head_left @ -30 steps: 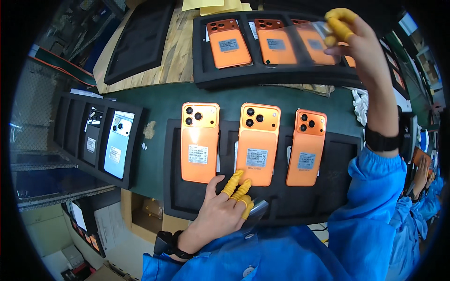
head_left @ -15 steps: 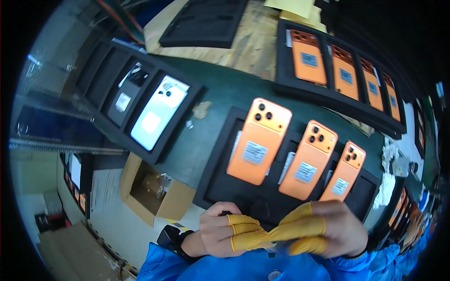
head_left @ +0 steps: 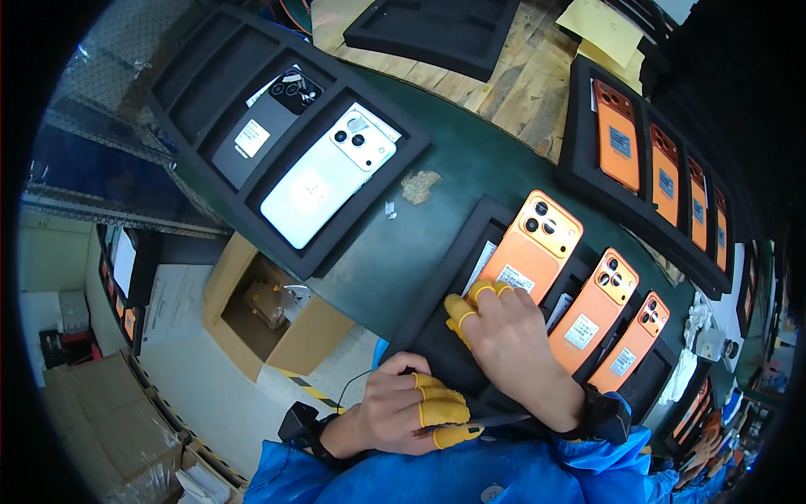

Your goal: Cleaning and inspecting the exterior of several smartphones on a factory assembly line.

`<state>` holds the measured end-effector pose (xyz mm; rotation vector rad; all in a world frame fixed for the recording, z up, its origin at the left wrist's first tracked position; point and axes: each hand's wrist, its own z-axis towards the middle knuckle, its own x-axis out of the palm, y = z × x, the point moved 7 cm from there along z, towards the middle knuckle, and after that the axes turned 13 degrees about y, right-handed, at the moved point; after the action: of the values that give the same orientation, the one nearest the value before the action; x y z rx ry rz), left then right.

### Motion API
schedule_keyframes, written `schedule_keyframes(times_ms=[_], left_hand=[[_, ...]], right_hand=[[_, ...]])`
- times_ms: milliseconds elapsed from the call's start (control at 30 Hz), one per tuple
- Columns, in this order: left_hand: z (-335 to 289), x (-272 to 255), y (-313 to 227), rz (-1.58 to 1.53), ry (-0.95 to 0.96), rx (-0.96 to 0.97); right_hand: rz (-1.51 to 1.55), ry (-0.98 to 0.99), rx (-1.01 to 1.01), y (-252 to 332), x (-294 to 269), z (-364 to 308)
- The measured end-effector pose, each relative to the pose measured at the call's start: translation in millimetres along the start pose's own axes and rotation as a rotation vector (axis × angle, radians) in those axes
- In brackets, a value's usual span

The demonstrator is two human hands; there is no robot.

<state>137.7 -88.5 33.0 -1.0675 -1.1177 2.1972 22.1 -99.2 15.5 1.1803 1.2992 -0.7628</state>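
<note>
Yellow finger cots cover several fingers of both my hands. My left hand point(head_left: 413, 407) is closed near my body, with a thin dark pointed tool point(head_left: 502, 418) sticking out of it toward the right. Ahead of it, my right hand point(head_left: 512, 336) reaches over a black foam tray point(head_left: 437, 332). Its bent fingers close at the lower end of the leftmost orange phone point(head_left: 541, 231), hiding that end. A second orange phone point(head_left: 592, 311) and a third orange phone point(head_left: 634, 340) lie to its right in the tray, camera side up, with white labels.
At the left, another foam tray point(head_left: 336, 227) holds a pale blue phone point(head_left: 327, 181) and a dark grey phone point(head_left: 260, 139). A tray of orange phones point(head_left: 579, 168) stands far right. An open cardboard box point(head_left: 323, 336) sits below the green table point(head_left: 495, 160).
My right hand has left the left hand and moved forward to the leftmost orange phone. The thin dark tool now shows in my left hand. The whole view has shifted.
</note>
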Motion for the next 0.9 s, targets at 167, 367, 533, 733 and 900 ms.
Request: schedule_keyframes(times_ms=[167, 367, 533, 733, 900], left_hand=[[1, 0, 3, 0.104, 0.05, 0.024], [-2, -3, 6, 0.178, 0.048, 0.018], [10, 8, 15, 0.408, 0.226, -0.08], [12, 32, 28, 0.566, 0.455, -0.166], [17, 35, 25, 0.583, 0.474, -0.165]], right_hand=[[-0.058, 0.068, 0.041, 10, 6, 4], [0.091, -0.098, 0.032, 3, 0, 2], [0.391, -0.062, 0.087, -28, 1, -6], [0.589, -0.037, 0.114, -40, 5, -3], [0.454, -0.163, 0.241, -96, -16, -10]])
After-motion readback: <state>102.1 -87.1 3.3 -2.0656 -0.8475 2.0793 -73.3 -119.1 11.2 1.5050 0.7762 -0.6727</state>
